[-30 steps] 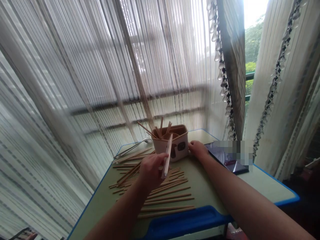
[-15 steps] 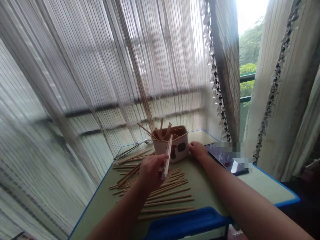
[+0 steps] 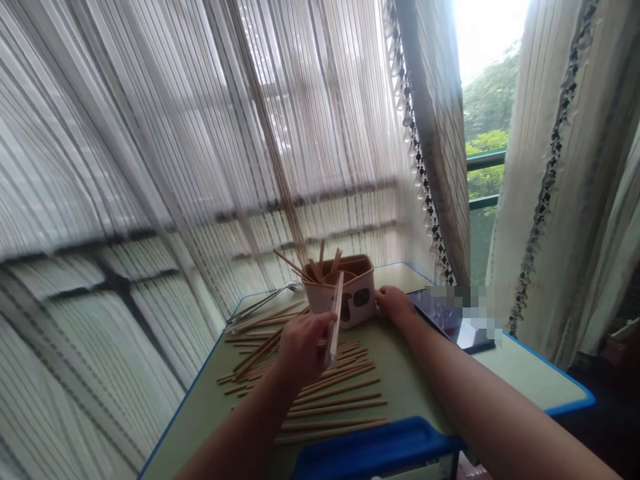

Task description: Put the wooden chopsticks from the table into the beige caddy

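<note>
My left hand [image 3: 303, 345] is closed round a few pale chopsticks [image 3: 339, 300], held together and slanting up in front of the box. Their lower end looks glossy and blurred. The box [image 3: 320, 303] is white outside with dark patches and brown inside, and several chopsticks [image 3: 321, 260] lean in its left part. At the box's right side, my right hand [image 3: 394, 303] rests with fingers curled against its corner; the fingertips are partly hidden. Many loose wooden chopsticks [image 3: 340, 402] lie across the table under and around my left forearm.
The pale green table [image 3: 410, 393] has a blue edge. A dark tablet or phone [image 3: 450, 323] lies right of my right hand. Metal utensils [image 3: 265, 303] lie at the back left. A blue chair back [image 3: 380, 443] stands at the near edge. Sheer curtains [image 3: 200, 133] hang behind.
The view has shifted slightly. Both hands, the held chopsticks and the box keep nearly the same places relative to one another.
</note>
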Action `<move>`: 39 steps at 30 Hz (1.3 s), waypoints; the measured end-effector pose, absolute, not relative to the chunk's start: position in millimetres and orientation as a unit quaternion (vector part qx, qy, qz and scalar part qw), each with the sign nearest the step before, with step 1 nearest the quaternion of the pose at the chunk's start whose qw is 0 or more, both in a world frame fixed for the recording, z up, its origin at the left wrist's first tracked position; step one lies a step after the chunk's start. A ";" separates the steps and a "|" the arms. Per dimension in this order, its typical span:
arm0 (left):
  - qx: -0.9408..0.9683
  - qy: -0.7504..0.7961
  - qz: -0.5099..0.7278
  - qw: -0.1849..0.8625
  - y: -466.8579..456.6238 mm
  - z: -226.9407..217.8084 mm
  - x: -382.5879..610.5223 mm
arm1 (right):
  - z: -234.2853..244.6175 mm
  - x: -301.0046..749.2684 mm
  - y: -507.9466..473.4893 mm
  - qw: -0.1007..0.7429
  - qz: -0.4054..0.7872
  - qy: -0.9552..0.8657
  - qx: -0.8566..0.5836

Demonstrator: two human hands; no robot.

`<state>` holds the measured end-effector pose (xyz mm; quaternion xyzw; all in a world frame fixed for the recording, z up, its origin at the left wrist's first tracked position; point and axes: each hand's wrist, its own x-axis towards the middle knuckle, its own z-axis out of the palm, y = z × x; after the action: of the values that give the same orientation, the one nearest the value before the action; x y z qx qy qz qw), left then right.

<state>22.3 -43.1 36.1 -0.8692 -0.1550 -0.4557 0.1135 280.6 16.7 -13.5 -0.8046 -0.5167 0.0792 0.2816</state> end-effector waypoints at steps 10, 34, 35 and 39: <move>-0.868 -0.159 -0.456 0.115 -43.2 36.6 22.3 | -14.6 281.2 15.4 0.293 0.068 -0.517 -0.801; -0.855 -0.206 -0.468 0.085 -40.4 34.5 24.6 | -16.5 282.3 17.1 0.290 0.069 -0.517 -0.802; -0.856 -0.212 -0.465 0.084 -40.5 34.3 25.2 | -16.7 282.3 17.1 0.291 0.068 -0.518 -0.802; -0.851 -0.242 -0.458 0.085 -40.4 32.0 28.8 | -17.4 282.4 16.7 0.297 0.062 -0.519 -0.799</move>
<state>28.8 -40.4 32.0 -0.8510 -0.2416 -0.4584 0.0850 282.4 16.7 -17.4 -0.7988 -0.5195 0.0623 0.2970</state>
